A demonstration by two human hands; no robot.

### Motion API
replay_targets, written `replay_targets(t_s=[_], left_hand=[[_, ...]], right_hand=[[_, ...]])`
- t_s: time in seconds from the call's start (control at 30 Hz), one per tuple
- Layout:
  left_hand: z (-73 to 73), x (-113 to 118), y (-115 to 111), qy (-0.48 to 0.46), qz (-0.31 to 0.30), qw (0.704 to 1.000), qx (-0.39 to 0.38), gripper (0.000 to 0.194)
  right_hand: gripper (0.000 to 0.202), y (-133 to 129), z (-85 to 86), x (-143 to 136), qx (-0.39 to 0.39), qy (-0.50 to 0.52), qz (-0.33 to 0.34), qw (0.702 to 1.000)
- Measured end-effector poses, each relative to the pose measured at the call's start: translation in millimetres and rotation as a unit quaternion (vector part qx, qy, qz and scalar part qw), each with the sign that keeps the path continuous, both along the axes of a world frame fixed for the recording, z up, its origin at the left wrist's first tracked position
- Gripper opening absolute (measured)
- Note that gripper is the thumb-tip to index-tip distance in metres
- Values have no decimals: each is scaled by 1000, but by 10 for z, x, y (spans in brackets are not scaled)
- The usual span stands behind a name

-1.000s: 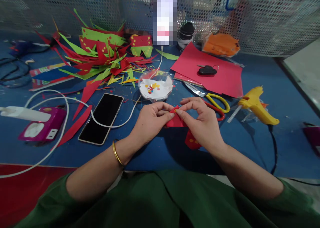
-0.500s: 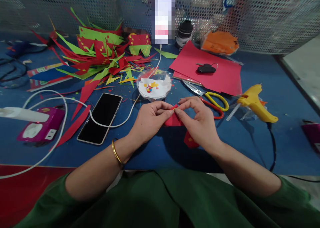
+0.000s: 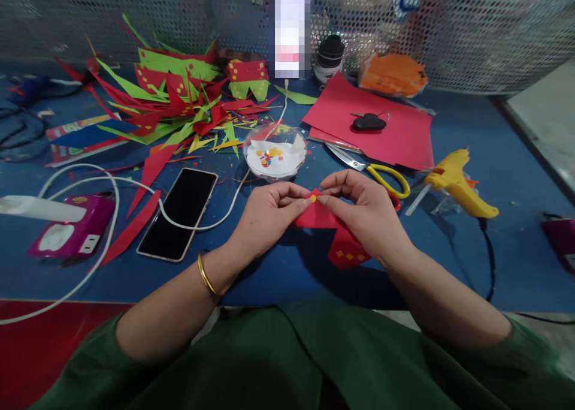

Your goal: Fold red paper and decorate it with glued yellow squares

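Observation:
Between my two hands is a red paper piece [image 3: 314,218], held just above the blue table [image 3: 278,278]. My left hand [image 3: 272,215] pinches its upper left part between thumb and fingers. A small yellow square [image 3: 313,199] lies on the paper's tip, right at my left thumb. My right hand [image 3: 362,212] is closed on the paper's right side, thumb tip near the square. Below my right palm hangs a red flap [image 3: 345,251] with a row of small yellow diamonds. Part of the paper is hidden by my fingers.
Beyond my hands stands a clear bowl [image 3: 275,152] with tiny coloured squares on white paper. Scissors [image 3: 389,181] and a yellow glue gun [image 3: 462,182] lie to the right. A phone [image 3: 179,212], a white cable and a purple power socket [image 3: 74,224] are left, near paper scraps [image 3: 179,110].
My right hand has shifted slightly right and its thumb has drawn back from the yellow square, which shows more now. More of the red flap with its diamonds has come into sight.

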State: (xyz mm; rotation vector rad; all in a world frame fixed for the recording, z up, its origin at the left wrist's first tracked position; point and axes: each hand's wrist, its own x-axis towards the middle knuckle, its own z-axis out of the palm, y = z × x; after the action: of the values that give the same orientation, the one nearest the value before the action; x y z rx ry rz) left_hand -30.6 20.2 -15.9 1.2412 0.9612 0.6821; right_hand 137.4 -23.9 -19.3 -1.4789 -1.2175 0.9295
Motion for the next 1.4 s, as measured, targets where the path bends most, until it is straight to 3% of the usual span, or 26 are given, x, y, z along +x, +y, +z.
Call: replay_targets(t_s=[0.67, 0.83, 0.9, 1.07, 1.4], left_hand=[[5, 30, 5, 0, 11, 1000, 4, 9], [-2, 20, 6, -16, -3, 999, -52, 15], [-2, 13, 10, -26, -6, 998, -63, 18], [1, 2, 11, -31, -2, 998, -53, 19], [-10, 5, -16, 9, -12, 1000, 18, 19]], right_hand=[[15, -8, -27, -7, 19, -3, -2, 1000], [10, -30, -1, 19, 64, -82, -2, 995], [9, -47, 27, 29, 116, -174, -8, 978], [3, -65, 34, 31, 243, -371, -42, 895], [4, -69, -70, -30, 278, -465, -81, 837]])
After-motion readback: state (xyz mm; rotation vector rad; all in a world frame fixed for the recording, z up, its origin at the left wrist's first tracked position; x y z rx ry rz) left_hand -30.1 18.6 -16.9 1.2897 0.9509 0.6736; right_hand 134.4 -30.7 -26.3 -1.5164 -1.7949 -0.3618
